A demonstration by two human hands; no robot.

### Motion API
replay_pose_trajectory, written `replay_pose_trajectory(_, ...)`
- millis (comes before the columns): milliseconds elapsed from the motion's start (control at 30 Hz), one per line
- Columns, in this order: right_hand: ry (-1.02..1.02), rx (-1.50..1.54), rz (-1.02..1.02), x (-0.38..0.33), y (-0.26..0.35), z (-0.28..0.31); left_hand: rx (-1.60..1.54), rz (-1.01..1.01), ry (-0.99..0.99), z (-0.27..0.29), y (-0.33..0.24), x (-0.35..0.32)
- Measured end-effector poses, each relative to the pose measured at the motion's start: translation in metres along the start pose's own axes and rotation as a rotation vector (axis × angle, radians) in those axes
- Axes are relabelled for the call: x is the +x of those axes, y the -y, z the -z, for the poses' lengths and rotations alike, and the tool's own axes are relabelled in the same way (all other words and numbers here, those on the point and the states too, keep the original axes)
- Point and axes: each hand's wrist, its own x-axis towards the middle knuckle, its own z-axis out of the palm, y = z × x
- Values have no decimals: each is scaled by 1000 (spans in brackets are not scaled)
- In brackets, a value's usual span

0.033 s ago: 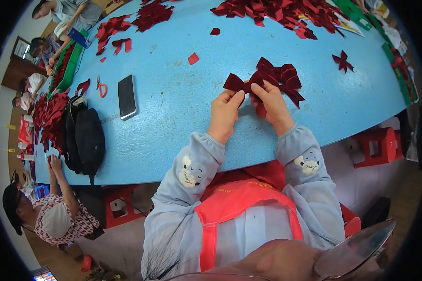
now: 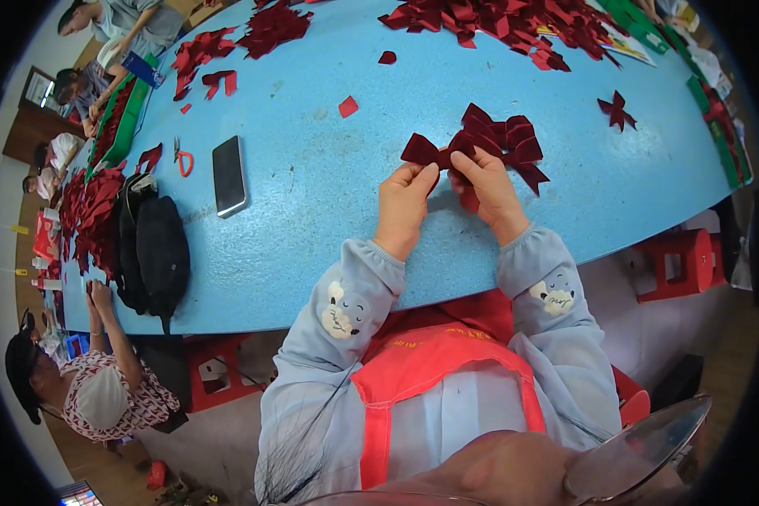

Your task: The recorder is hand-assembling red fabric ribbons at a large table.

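Above the blue table, both my hands pinch a dark red velvet ribbon bow (image 2: 422, 150). My left hand (image 2: 406, 201) grips it at the left loop, thumb on top and fingers behind. Fingers of my right hand (image 2: 491, 190) close on the bow's middle and right side, partly hiding it. A bright red piece of ribbon shows below the right fingers. Just beyond my right hand lie finished-looking bows (image 2: 519, 143) of the same velvet, overlapping one another. Farther right rests a small crossed ribbon piece (image 2: 618, 111).
Piles of red ribbon pieces (image 2: 489, 25) lie at the far side. On the left are a phone (image 2: 228, 175), orange-handled scissors (image 2: 185, 160), a black bag (image 2: 160, 249) and a green crate (image 2: 118, 126). Another person (image 2: 105, 388) sits at the left. A red stool (image 2: 679, 263) stands at right.
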Motion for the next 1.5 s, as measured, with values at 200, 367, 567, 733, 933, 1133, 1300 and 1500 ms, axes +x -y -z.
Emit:
replay_pose_trajectory(200,-185,108,-125,-6,-4,-11,43,-109,-53,5,9,1)
replay_pose_trajectory(367,24,123,-64,5,-4,3,18,-75,-33,2,5,5)
replay_pose_trajectory(567,-110,106,90,7,-12,3,63,-80,-27,5,11,6)
replay_pose_trajectory(733,-241,317,98,3,-12,0,38,-19,5,-5,10,2)
replay_pose_trajectory(933,-151,223,-24,-1,3,2,10,-54,12,-8,14,1)
replay_pose_trajectory(1133,72,-12,29,-1,-2,7,80,-63,73,-2,8,0)
replay_pose_trajectory(1300,115,5,13,1,-7,8,-249,86,143,1,11,2)
replay_pose_trajectory(1500,-22,199,47,0,-8,1,-446,141,139,-13,5,-1)
